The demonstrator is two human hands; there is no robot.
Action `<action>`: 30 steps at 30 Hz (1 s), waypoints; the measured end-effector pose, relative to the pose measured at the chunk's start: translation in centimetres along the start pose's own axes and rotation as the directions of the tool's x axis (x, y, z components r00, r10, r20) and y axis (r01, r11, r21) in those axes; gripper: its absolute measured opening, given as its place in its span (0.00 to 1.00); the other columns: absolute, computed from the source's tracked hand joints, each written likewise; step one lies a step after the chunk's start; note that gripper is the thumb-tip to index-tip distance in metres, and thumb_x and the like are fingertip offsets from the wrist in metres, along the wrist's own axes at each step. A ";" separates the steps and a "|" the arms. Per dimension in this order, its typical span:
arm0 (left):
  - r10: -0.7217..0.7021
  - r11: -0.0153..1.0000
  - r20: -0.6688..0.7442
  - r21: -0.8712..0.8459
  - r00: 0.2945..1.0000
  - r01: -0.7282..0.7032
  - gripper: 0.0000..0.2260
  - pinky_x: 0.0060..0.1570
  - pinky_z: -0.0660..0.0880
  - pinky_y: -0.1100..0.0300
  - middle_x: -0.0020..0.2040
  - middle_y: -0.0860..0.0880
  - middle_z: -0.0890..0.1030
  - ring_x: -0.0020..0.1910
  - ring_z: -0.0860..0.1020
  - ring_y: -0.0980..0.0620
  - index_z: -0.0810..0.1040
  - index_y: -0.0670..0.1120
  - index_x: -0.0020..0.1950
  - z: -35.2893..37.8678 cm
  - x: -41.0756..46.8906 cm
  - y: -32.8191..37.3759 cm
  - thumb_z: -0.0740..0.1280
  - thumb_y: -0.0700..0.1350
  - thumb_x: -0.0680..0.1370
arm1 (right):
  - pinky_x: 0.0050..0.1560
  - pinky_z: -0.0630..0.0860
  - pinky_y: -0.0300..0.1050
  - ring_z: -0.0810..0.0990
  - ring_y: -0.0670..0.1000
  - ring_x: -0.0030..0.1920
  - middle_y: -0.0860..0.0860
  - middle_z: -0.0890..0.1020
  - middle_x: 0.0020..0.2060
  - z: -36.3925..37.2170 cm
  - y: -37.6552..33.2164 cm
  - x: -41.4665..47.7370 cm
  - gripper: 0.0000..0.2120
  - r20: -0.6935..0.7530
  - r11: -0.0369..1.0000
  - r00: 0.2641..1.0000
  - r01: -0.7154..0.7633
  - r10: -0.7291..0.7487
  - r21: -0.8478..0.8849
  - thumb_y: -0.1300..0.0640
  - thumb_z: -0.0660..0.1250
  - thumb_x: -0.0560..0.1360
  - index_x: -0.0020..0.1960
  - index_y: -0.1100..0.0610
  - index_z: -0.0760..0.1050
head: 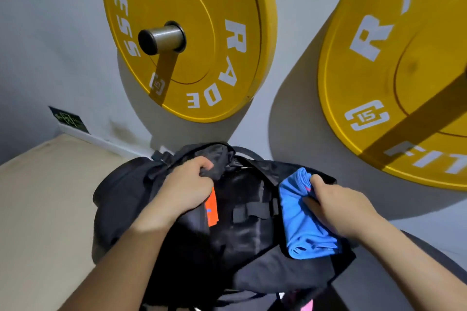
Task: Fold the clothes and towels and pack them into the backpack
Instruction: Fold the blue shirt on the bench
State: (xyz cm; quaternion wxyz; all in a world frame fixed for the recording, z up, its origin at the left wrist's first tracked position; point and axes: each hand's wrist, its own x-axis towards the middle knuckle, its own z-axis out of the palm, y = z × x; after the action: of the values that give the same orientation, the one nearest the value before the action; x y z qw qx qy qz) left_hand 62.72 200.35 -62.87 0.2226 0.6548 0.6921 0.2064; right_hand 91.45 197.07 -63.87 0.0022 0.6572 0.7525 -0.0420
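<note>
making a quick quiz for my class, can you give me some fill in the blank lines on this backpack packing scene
1. The right hand holds a folded cloth whose colour is ____.
2. The left hand grips the top edge of the black backpack, which has a tag coloured ____.
3. Each yellow weight plate on the wall shows the number ____.

Missing words: blue; orange; 15
</note>
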 end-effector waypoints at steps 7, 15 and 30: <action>-0.168 0.916 -0.011 -0.371 0.986 0.152 0.19 0.52 0.75 0.54 0.49 0.51 0.84 0.49 0.80 0.50 0.81 0.53 0.48 -1.0 0.6 -4.0 0.60 0.36 0.65 | 0.46 0.72 0.48 0.78 0.59 0.52 0.53 0.80 0.49 -0.8 -4.5 1.9 0.13 -0.100 0.964 0.994 -0.021 0.049 0.265 0.49 0.66 0.73 0.53 0.55 0.71; -0.180 0.775 0.003 -0.615 0.984 0.144 0.26 0.39 0.73 0.61 0.44 0.50 0.84 0.43 0.80 0.50 0.81 0.56 0.47 -3.4 -0.4 -4.6 0.59 0.37 0.55 | 0.41 0.66 0.40 0.73 0.52 0.40 0.51 0.75 0.38 6.4 -15.6 8.8 0.16 0.242 0.707 0.970 -0.181 0.014 0.684 0.53 0.70 0.73 0.34 0.53 0.64; -0.211 0.794 0.141 -0.552 0.967 0.254 0.31 0.55 0.75 0.57 0.54 0.51 0.80 0.51 0.79 0.54 0.70 0.56 0.66 -1.4 -0.5 -5.4 0.66 0.35 0.67 | 0.59 0.69 0.57 0.65 0.60 0.66 0.56 0.70 0.65 2.7 -8.0 6.2 0.25 -0.154 0.975 0.967 -0.185 0.203 0.123 0.44 0.63 0.75 0.69 0.52 0.63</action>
State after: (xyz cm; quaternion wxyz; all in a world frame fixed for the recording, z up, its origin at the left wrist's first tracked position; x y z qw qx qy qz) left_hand 57.51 199.56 -64.79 0.4552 0.4764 0.6662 0.3494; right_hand 82.58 201.92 -66.44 -0.0918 0.7281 0.6787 -0.0276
